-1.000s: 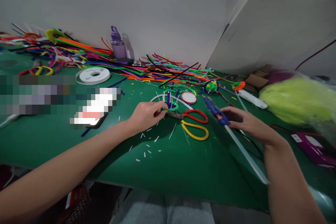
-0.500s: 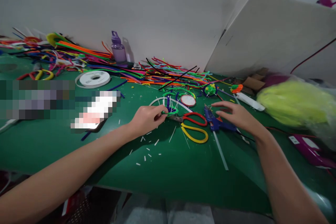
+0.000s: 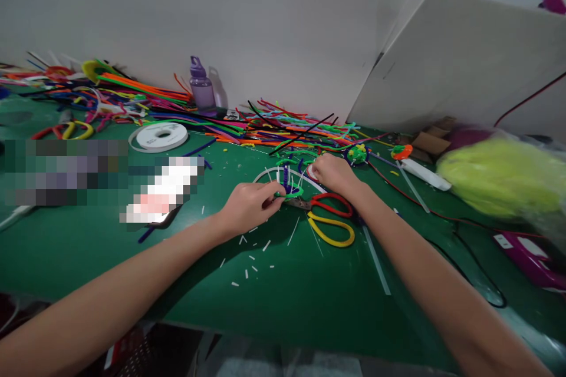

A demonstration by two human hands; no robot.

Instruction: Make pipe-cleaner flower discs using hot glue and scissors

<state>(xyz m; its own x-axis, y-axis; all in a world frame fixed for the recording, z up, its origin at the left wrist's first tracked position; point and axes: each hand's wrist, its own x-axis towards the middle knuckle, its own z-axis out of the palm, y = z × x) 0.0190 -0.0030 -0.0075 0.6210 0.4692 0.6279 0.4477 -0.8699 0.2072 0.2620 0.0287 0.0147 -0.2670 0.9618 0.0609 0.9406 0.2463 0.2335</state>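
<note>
My left hand [image 3: 254,203] is closed in a pinch on a small pipe-cleaner piece [image 3: 294,192], a green ring with a purple upright and thin white strands. Over the small round white disc with a red rim [image 3: 311,173], my right hand [image 3: 333,174] has its fingers drawn together; whatever they grip is hidden. Scissors [image 3: 331,241] with one red and one yellow handle lie between my hands, their blades beside the piece. My right forearm covers most of the blue glue gun, and its clear glue stick [image 3: 375,262] sticks out below.
Loose pipe cleaners [image 3: 283,132] lie along the wall near a purple bottle [image 3: 202,88]. A ribbon spool [image 3: 161,136] and a blurred-out phone [image 3: 163,191] are at left. White scraps [image 3: 247,274] dot the green table [image 3: 283,306]. A yellow-green bag [image 3: 499,177] sits at right.
My right hand has moved left from beside the glue gun to the round disc, and its fingers have closed. My left hand still pinches the pipe-cleaner piece.
</note>
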